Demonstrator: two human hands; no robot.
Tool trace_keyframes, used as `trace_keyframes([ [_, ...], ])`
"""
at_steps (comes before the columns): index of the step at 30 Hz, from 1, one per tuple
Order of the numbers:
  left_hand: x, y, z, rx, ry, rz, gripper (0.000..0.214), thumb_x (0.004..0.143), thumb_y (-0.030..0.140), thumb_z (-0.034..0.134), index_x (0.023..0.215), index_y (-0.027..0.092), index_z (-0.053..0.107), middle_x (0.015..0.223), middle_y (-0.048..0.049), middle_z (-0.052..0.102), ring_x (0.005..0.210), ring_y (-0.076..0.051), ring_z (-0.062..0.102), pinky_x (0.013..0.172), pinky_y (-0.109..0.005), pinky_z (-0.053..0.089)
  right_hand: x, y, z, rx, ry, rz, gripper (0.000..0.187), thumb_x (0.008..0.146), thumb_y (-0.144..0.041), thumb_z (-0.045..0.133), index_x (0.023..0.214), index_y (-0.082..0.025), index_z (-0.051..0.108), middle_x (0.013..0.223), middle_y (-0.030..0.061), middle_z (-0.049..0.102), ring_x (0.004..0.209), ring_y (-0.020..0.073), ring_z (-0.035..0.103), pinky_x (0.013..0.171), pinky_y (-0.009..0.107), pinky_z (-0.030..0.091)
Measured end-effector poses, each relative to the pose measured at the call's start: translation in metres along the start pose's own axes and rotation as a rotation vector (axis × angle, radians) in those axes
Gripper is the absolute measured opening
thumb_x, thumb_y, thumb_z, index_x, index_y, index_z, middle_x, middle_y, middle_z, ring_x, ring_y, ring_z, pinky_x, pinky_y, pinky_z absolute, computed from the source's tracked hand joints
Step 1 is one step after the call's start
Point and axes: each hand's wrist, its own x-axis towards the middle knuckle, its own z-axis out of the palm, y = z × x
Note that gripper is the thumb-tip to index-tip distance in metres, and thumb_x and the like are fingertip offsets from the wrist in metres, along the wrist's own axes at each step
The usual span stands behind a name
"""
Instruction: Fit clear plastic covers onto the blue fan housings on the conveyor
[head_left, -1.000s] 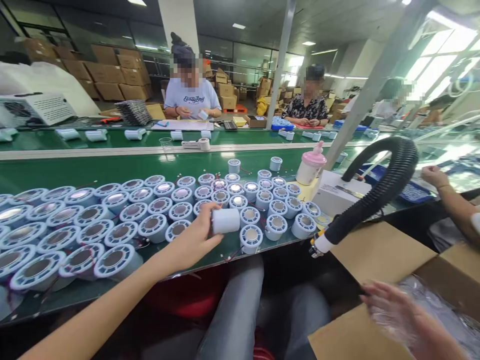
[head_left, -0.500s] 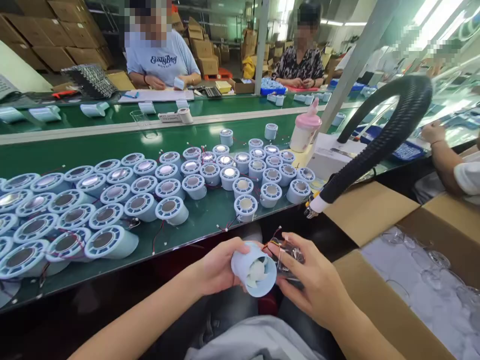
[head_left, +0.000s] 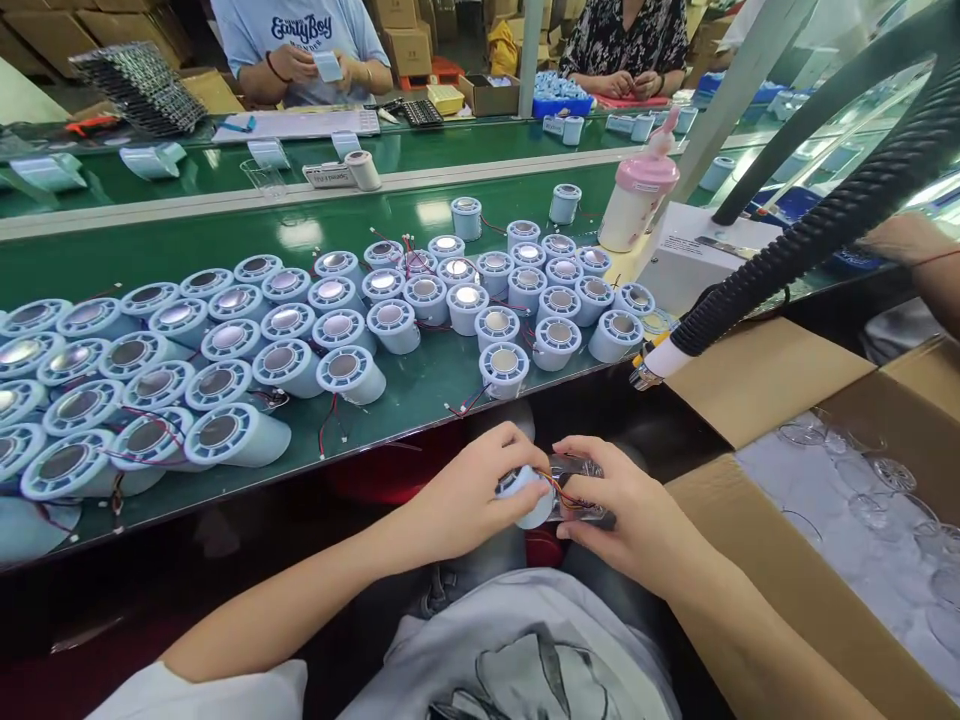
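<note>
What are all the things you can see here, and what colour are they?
fan housings: dozens, pale blue, round, packed on the green belt.
green belt: one, running across in front of the person.
bottle: one, cream with a pink cap, right of the housings.
white box: one, beside the bottle.
black hose: one, ribbed, curving down to a white tip.
cardboard box: one, brown, open at right, clear plastic pieces inside.
co-workers: two, seated across the belt.
fan housing in hand: one, pale blue, red wires.
clear part: one, against that housing.
left hand: grips the housing.
right hand: holds the clear part.
</note>
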Motion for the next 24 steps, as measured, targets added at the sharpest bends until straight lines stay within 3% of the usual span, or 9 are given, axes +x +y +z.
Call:
trace_keyframes([
  [2,-0.001,-0.007,0.003,-0.083,0.074,0.007,0.023,0.086,0.034,0.063,0.105,0.020,0.063,0.101,-0.0033,0.056,0.091,-0.017,0.057,0.083,-0.029,0.045,0.000,-0.001,-0.002,0.163,-0.011,0.067,0.010,0.085,-0.022,0.066,0.075,-0.021,0.063,0.126,0.0079,0.054,0.113,0.0275,0.055,0.093,0.043,0.048],
  [5,0.000,-0.020,0.007,-0.178,0.124,0.045,0.051,0.068,0.043,0.081,0.112,0.023,0.063,0.103,-0.0032,0.053,0.093,-0.018,0.058,0.083,-0.031,0.048,0.000,-0.004,-0.004,0.326,0.028,0.116,0.022,0.094,-0.027,0.054,0.075,-0.022,0.065,0.118,0.0066,0.056,0.110,0.0235,0.056,0.089,0.037,0.048],
  [8,0.002,-0.031,0.009,-0.153,0.125,0.124,0.062,0.057,0.046,0.087,0.112,0.025,0.068,0.113,-0.0070,0.051,0.109,-0.024,0.055,0.094,-0.037,0.048,0.000,-0.006,-0.004,0.448,0.088,0.180,0.027,0.092,-0.028,0.055,0.069,-0.020,0.064,0.110,0.0072,0.056,0.102,0.0221,0.058,0.080,0.032,0.050],
  [11,0.002,-0.036,0.010,-0.154,0.021,0.167,0.066,0.058,0.042,0.087,0.118,0.027,0.066,0.128,-0.0105,0.052,0.121,-0.029,0.051,0.101,-0.043,0.044,0.001,-0.003,-0.005,0.693,0.141,0.297,0.026,0.087,-0.033,0.064,0.064,-0.019,0.065,0.103,0.0078,0.058,0.097,0.0227,0.060,0.069,0.028,0.053],
  [14,0.000,-0.034,0.012,-0.292,-0.067,0.136,0.070,0.066,0.034,0.083,0.130,0.027,0.057,0.126,-0.0098,0.059,0.115,-0.027,0.058,0.093,-0.038,0.050,0.002,0.003,-0.007,0.930,0.173,0.384,0.030,0.081,-0.039,0.072,0.059,-0.019,0.067,0.102,0.0082,0.063,0.097,0.0246,0.063,0.065,0.027,0.056],
  [16,-0.001,-0.031,0.013,-0.411,-0.073,0.068,0.068,0.070,0.031,0.081,0.132,0.026,0.054,0.124,-0.0094,0.061,0.111,-0.025,0.061,0.088,-0.034,0.053,0.002,0.007,-0.007,0.999,0.182,0.337,0.027,0.081,-0.040,0.073,0.062,-0.021,0.071,0.110,0.0085,0.066,0.104,0.0274,0.064,0.070,0.030,0.058],
  [18,-0.003,-0.028,0.014,-0.550,-0.070,-0.003,0.067,0.070,0.029,0.081,0.131,0.024,0.053,0.127,-0.0098,0.059,0.109,-0.024,0.062,0.087,-0.033,0.054,-0.001,0.009,-0.006,0.881,0.171,0.197,0.011,0.076,-0.035,0.079,0.080,-0.025,0.077,0.121,0.0082,0.066,0.116,0.0305,0.059,0.084,0.036,0.057],
  [21,-0.005,-0.027,0.013,-0.722,-0.083,-0.077,0.068,0.070,0.028,0.081,0.131,0.023,0.051,0.132,-0.0113,0.056,0.109,-0.024,0.062,0.086,-0.033,0.054,-0.007,0.009,-0.004,0.493,0.176,-0.011,0.042,0.072,-0.021,0.083,0.111,-0.029,0.071,0.130,0.0074,0.063,0.124,0.0295,0.055,0.102,0.041,0.048],
  [24,-0.007,-0.025,0.011,-0.710,-0.111,-0.073,0.068,0.071,0.032,0.080,0.132,0.025,0.052,0.135,-0.0113,0.056,0.109,-0.025,0.063,0.084,-0.032,0.054,-0.013,0.009,-0.002,0.344,0.183,-0.088,0.044,0.078,-0.019,0.078,0.118,-0.031,0.065,0.130,0.0052,0.063,0.123,0.0255,0.056,0.105,0.037,0.046],
])
